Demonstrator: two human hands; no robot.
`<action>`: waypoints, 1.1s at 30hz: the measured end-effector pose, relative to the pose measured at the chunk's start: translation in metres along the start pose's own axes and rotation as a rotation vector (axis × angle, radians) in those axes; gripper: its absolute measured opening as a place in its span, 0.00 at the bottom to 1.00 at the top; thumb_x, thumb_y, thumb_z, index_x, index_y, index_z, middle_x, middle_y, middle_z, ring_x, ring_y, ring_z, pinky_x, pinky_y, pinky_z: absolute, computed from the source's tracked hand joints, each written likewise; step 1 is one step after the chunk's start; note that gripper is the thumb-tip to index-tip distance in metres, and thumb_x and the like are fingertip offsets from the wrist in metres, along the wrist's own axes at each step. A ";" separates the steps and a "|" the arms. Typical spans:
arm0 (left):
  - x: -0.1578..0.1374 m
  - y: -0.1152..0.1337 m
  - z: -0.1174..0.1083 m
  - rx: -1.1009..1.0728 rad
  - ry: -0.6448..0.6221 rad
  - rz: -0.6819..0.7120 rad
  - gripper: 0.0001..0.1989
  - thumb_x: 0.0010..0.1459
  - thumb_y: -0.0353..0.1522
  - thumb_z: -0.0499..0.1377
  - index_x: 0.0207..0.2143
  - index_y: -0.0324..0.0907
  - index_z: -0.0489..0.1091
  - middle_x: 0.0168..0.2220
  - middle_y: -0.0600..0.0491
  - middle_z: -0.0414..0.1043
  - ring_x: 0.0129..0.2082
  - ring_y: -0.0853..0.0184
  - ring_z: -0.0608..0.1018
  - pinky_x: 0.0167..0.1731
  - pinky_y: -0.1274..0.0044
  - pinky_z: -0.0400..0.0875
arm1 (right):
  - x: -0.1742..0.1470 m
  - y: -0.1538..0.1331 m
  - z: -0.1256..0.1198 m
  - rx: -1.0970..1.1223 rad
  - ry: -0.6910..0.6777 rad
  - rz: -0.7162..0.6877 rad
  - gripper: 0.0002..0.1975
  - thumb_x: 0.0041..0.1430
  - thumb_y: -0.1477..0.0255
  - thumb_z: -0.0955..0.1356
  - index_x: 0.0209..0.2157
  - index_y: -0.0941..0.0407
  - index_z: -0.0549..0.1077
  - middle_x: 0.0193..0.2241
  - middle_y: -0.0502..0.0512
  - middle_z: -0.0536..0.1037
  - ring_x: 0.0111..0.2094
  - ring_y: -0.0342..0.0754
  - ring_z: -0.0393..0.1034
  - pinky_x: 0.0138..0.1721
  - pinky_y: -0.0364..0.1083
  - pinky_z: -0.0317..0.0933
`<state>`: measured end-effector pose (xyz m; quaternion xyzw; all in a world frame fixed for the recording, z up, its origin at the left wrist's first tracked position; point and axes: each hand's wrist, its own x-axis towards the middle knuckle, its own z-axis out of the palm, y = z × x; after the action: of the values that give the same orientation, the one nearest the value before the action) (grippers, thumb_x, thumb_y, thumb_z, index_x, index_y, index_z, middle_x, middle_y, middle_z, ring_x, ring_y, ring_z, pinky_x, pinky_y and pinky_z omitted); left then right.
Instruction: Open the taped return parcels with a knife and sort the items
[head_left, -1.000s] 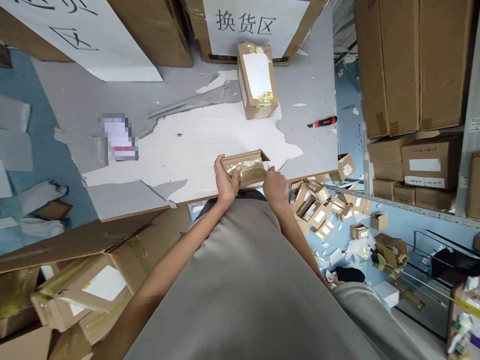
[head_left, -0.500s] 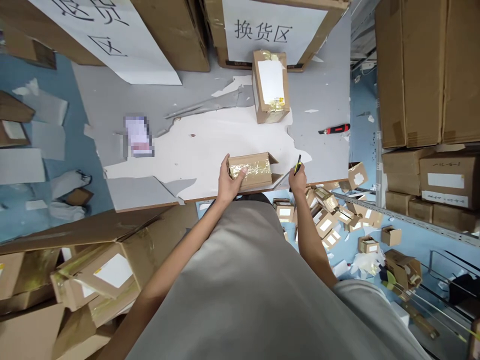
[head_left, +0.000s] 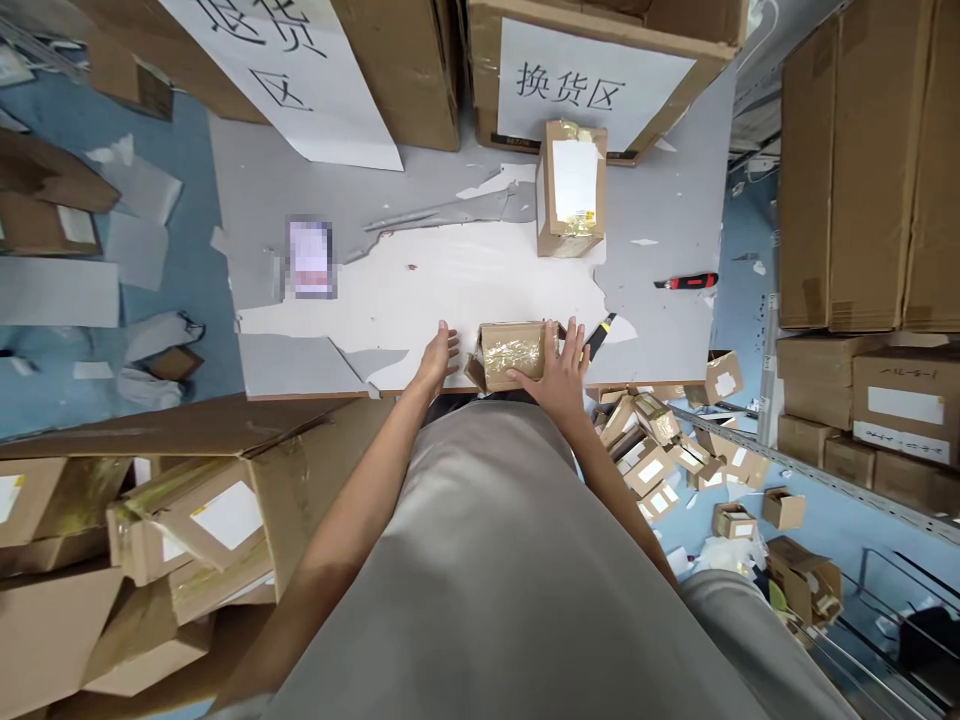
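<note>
A small cardboard box (head_left: pixel 513 358) with shiny tape lies at the near edge of the table, its flaps sticking out at the left end. My right hand (head_left: pixel 561 375) grips its right end, thumb on the near side and fingers over the far side. Left of the box, my left hand (head_left: pixel 436 362) is held open and apart from it, fingers stretched. Just beyond my right fingers lies a black and yellow utility knife (head_left: pixel 600 336) on the table.
A taped box with a white label (head_left: pixel 575 180) stands farther back, before a large carton (head_left: pixel 675 60). A red and black utility knife (head_left: pixel 686 282) lies at the right, a blurred-out phone-like item (head_left: pixel 310 258) at the left. Boxes fill a carton (head_left: pixel 300 480) at lower left.
The box has been turned round, so its flaps point left instead of right. My right hand has let go of the utility knife and taken the box; my left hand has released it.
</note>
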<state>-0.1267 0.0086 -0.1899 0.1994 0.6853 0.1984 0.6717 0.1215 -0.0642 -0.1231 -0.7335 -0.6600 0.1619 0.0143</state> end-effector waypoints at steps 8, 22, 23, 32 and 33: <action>0.024 -0.021 0.040 -0.152 -0.251 -0.122 0.34 0.71 0.63 0.56 0.62 0.50 0.73 0.69 0.40 0.74 0.69 0.48 0.76 0.63 0.58 0.78 | 0.017 0.053 -0.007 0.162 -0.015 0.187 0.50 0.77 0.39 0.62 0.85 0.52 0.48 0.85 0.68 0.48 0.85 0.70 0.39 0.79 0.77 0.44; -0.028 0.019 -0.013 -0.114 0.079 0.421 0.27 0.66 0.59 0.65 0.56 0.52 0.74 0.60 0.48 0.78 0.60 0.58 0.81 0.55 0.62 0.86 | 0.053 0.053 0.028 0.924 0.017 0.191 0.50 0.73 0.40 0.66 0.82 0.57 0.57 0.80 0.74 0.61 0.80 0.59 0.59 0.74 0.61 0.64; -0.032 0.019 -0.017 -0.095 0.099 0.443 0.27 0.65 0.60 0.65 0.54 0.51 0.75 0.60 0.48 0.79 0.59 0.58 0.81 0.56 0.62 0.86 | 0.061 0.051 0.037 0.939 -0.029 0.218 0.49 0.74 0.41 0.66 0.81 0.58 0.58 0.80 0.75 0.62 0.80 0.59 0.60 0.74 0.61 0.64; -0.026 0.004 -0.008 -0.014 0.112 0.440 0.17 0.60 0.48 0.66 0.36 0.45 0.70 0.65 0.43 0.75 0.61 0.54 0.81 0.61 0.59 0.82 | 0.073 0.041 0.056 1.078 -0.095 0.277 0.43 0.74 0.41 0.64 0.71 0.63 0.72 0.71 0.76 0.76 0.72 0.57 0.72 0.71 0.58 0.69; -0.025 0.003 -0.010 0.014 0.099 0.461 0.13 0.58 0.44 0.66 0.36 0.45 0.71 0.67 0.42 0.74 0.64 0.53 0.80 0.64 0.57 0.80 | 0.071 0.041 0.052 1.106 -0.087 0.259 0.44 0.72 0.39 0.65 0.70 0.61 0.73 0.71 0.74 0.76 0.72 0.58 0.73 0.71 0.58 0.69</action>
<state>-0.1359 -0.0020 -0.1673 0.3454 0.6552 0.3511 0.5728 0.1528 -0.0101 -0.1970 -0.6844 -0.3815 0.5138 0.3493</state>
